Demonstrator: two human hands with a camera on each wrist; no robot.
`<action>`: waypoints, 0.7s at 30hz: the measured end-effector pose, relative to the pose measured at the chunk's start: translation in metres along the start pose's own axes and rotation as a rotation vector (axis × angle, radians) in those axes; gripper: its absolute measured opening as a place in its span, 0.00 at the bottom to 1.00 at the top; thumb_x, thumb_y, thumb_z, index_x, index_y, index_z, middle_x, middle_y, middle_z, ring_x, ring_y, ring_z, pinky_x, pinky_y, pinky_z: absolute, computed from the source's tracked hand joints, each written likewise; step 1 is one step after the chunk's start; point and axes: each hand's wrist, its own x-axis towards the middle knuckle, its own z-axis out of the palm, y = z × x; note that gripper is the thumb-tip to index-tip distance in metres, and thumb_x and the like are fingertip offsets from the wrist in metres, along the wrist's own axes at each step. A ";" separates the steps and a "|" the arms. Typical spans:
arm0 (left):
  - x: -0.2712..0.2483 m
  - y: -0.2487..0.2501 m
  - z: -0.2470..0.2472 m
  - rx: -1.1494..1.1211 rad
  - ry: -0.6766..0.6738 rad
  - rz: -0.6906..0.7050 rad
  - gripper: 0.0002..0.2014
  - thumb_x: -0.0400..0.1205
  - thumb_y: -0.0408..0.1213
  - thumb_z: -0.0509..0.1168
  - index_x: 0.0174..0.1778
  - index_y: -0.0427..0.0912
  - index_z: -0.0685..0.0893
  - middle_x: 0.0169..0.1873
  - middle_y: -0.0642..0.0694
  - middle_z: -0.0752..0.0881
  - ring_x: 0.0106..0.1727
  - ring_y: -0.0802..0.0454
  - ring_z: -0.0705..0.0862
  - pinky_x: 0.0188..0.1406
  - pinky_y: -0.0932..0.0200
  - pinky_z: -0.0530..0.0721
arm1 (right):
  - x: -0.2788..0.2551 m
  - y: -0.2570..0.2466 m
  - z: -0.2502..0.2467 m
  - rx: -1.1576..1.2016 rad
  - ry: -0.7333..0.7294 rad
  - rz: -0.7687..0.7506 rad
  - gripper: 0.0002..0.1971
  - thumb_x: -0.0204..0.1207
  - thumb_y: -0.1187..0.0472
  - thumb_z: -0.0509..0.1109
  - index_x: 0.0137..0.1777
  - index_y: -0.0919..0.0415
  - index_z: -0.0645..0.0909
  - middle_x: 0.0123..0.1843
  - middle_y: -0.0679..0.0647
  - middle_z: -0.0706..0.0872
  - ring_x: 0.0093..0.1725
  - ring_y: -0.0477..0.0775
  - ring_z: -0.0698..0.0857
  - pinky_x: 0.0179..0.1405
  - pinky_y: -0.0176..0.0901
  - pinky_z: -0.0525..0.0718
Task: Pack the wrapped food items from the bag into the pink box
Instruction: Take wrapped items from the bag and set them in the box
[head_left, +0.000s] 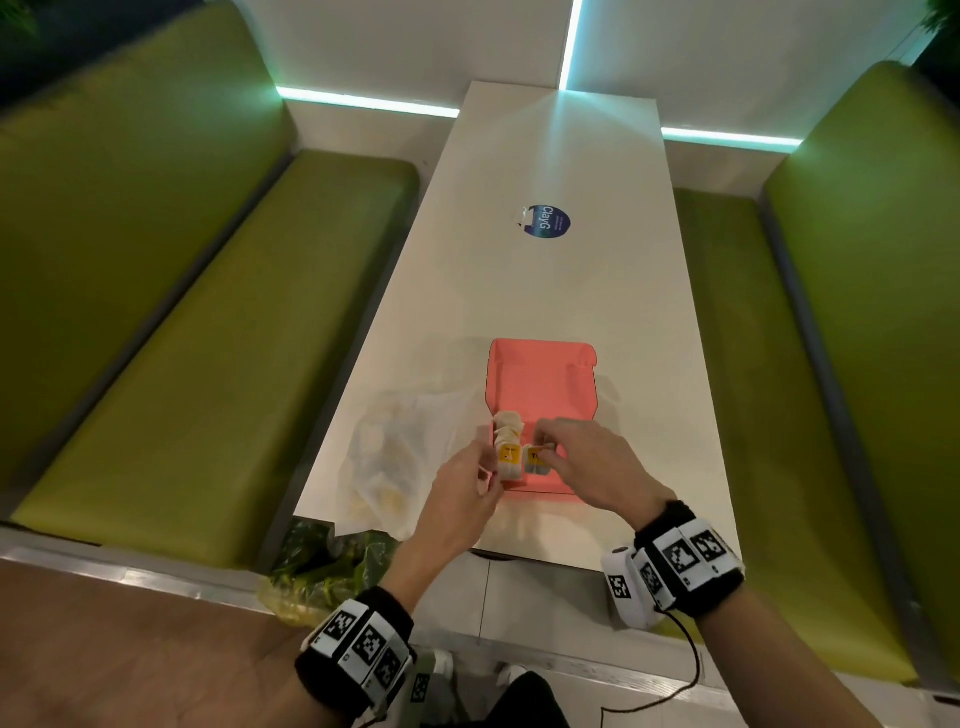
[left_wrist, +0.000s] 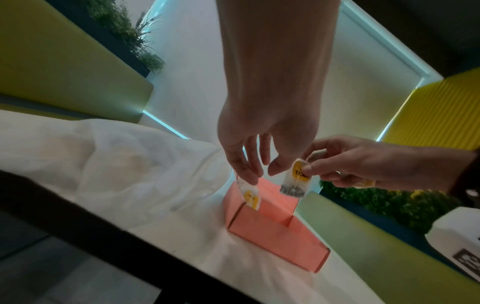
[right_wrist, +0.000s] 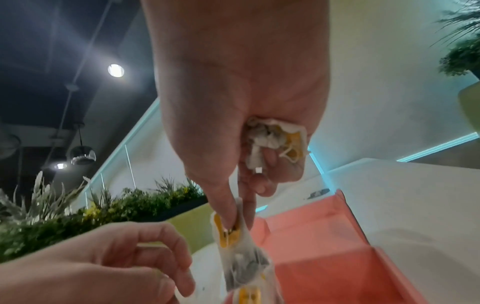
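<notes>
Yellow-tagged packet (left_wrist: 296, 179) pinched in right hand (left_wrist: 363, 164) over pink box (left_wrist: 272, 232), left hand (left_wrist: 262, 131) loosely spread beside

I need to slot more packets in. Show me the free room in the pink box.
Free: the pink box floor from the far wall to mid-box. Crowded: the near left corner, where packets stand and the left hand and right hand work.

The head view looks steeply down at the table (head_left: 545, 291), while both low, close wrist views share the pink box (left_wrist: 275, 236).
</notes>
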 end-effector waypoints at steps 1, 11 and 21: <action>-0.002 -0.004 0.003 0.060 -0.018 0.004 0.08 0.81 0.34 0.67 0.52 0.48 0.78 0.48 0.52 0.83 0.49 0.51 0.82 0.47 0.56 0.83 | 0.004 0.001 0.005 0.005 -0.021 -0.002 0.03 0.83 0.56 0.64 0.54 0.48 0.78 0.51 0.44 0.85 0.49 0.51 0.81 0.43 0.49 0.79; -0.012 -0.004 0.015 0.435 -0.176 0.142 0.15 0.86 0.39 0.61 0.69 0.45 0.78 0.66 0.51 0.79 0.67 0.49 0.72 0.55 0.53 0.83 | 0.042 0.011 0.045 0.239 -0.238 0.022 0.04 0.79 0.58 0.70 0.45 0.47 0.81 0.44 0.45 0.86 0.44 0.50 0.84 0.52 0.56 0.83; -0.009 -0.009 0.023 0.630 -0.240 0.241 0.19 0.84 0.43 0.62 0.69 0.39 0.79 0.66 0.43 0.83 0.67 0.39 0.77 0.59 0.50 0.80 | 0.041 0.010 0.071 0.079 0.041 0.023 0.10 0.81 0.56 0.65 0.61 0.48 0.78 0.53 0.45 0.79 0.48 0.52 0.83 0.43 0.54 0.85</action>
